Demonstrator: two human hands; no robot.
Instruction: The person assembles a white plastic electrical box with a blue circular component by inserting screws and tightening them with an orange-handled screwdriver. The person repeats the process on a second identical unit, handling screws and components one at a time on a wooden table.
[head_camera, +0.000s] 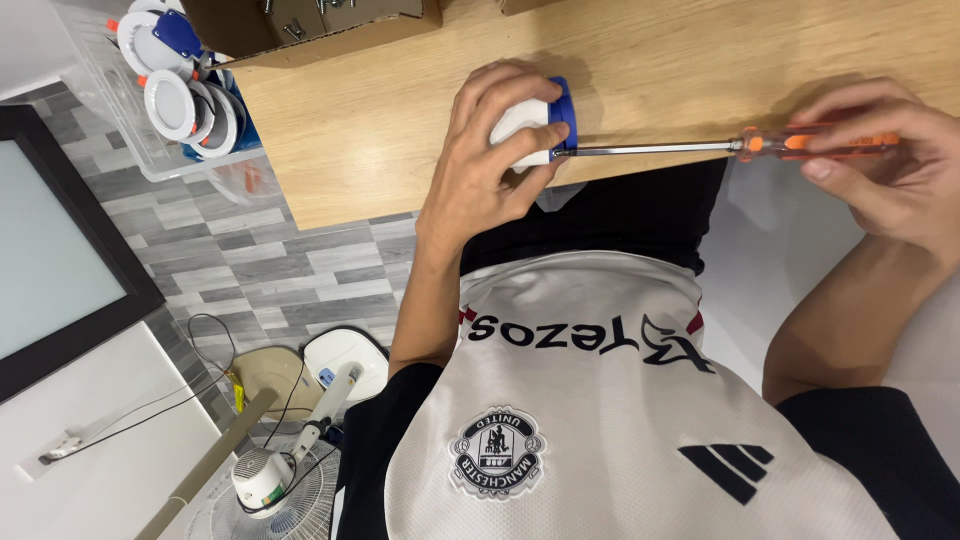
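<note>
The person's white shirt with dark sleeves fills the lower middle of the frame, nearest the camera. Above it, at the upper centre, the left hand has its grip closed around a small white round fitting with a blue back, held at the edge of the wooden desk. At the upper right, the right hand has its fingers wrapped around the orange handle of a screwdriver, whose metal shaft runs level to the left and meets the blue part of the fitting. At the upper left, a clear plastic bin holds more white round fittings. A fan stands on the floor at the lower left.
</note>
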